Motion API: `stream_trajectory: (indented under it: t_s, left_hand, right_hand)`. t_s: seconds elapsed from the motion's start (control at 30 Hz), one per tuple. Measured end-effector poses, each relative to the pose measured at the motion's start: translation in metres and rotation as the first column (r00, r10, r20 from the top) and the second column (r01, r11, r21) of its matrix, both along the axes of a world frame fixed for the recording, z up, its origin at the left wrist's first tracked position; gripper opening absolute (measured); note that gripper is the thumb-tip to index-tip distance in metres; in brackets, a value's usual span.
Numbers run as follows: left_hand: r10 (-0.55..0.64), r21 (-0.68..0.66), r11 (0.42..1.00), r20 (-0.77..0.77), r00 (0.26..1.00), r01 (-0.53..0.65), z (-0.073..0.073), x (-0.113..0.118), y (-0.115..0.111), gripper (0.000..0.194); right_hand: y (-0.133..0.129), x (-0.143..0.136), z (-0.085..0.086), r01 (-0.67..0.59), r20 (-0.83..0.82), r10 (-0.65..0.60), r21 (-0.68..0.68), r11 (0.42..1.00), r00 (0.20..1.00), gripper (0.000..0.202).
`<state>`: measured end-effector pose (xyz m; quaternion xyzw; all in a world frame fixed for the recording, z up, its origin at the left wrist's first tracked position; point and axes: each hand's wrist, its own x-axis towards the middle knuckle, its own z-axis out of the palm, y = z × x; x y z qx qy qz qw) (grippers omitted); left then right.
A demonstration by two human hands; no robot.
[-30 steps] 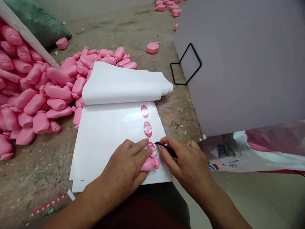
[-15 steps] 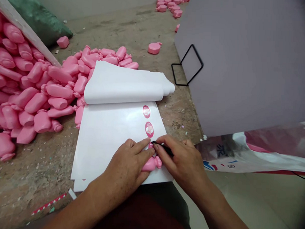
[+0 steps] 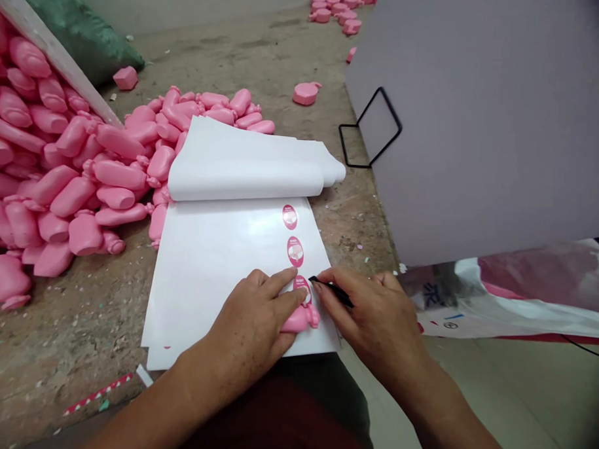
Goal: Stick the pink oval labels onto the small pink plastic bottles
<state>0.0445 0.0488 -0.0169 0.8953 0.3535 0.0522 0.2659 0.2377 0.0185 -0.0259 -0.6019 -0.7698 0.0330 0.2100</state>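
My left hand is closed around a small pink bottle, which lies on its side on a white sticker sheet. Its index fingertip rests by an oval pink label on the sheet. Between the thumb and fingers of my right hand is a thin black tool, its tip just right of that label. Two more oval labels, an upper one and a lower one, run up the sheet's right side. The sheets' upper part is rolled back.
A large heap of pink bottles spreads across the left. One pink bottle stands beyond the sheets, with several farther back. At right are a grey panel and a black wire stand. A green sack sits at the upper left.
My right hand and the black tool have moved slightly right, off the label, which shows more fully. My left hand stays at the bottle.
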Motion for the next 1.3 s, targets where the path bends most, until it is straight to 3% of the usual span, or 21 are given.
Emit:
stream_trajectory:
  t_s: [0.53,0.73,0.83,0.93,1.0,1.07,1.17,1.23,1.3]
  left_hand:
    - [0.011,-0.044,0.999,-0.027,1.000,-0.013,0.001,0.002,0.000,0.043]
    - [0.034,-0.119,0.993,0.087,0.996,-0.024,-0.003,-0.001,0.001,0.042]
    - [0.181,-0.267,0.957,0.237,0.955,-0.115,0.002,-0.007,0.002,0.034]
    - [0.453,-0.499,0.826,0.308,0.837,-0.263,0.009,-0.012,0.005,0.031]
    - [0.529,-0.551,0.776,0.302,0.793,-0.308,0.011,-0.012,0.006,0.029]
    - [0.479,-0.476,0.824,0.299,0.825,-0.305,0.009,-0.011,0.004,0.028]
    - [0.234,-0.192,0.965,0.313,0.920,-0.179,-0.001,-0.008,-0.002,0.029]
    - [0.093,0.009,0.995,0.308,0.947,-0.100,-0.007,-0.007,-0.007,0.031]
    - [0.039,0.124,0.989,0.292,0.956,-0.078,-0.011,-0.006,-0.010,0.033]
  right_hand:
    - [-0.001,-0.006,-0.011,0.052,-0.029,-0.051,0.043,0.998,0.998,0.024]
    - [0.005,-0.005,-0.012,0.045,-0.095,-0.049,-0.039,0.998,0.994,0.019]
    - [0.006,0.002,-0.011,0.051,-0.141,-0.058,-0.056,0.997,0.988,0.017]
    - [0.004,0.006,-0.010,0.053,-0.108,-0.054,-0.014,0.999,0.993,0.017]
    - [0.003,0.007,-0.011,0.033,-0.068,-0.032,0.013,0.999,0.997,0.018]
    - [0.002,0.006,-0.011,0.016,-0.046,-0.015,0.033,0.999,0.999,0.019]
    - [0.001,0.004,-0.011,-0.007,-0.037,0.009,0.058,0.998,0.999,0.021]
    - [0.001,0.002,-0.011,-0.021,-0.034,0.023,0.071,0.997,0.999,0.023]
    - [0.001,0.001,-0.010,-0.030,-0.020,0.032,0.076,0.997,0.999,0.025]
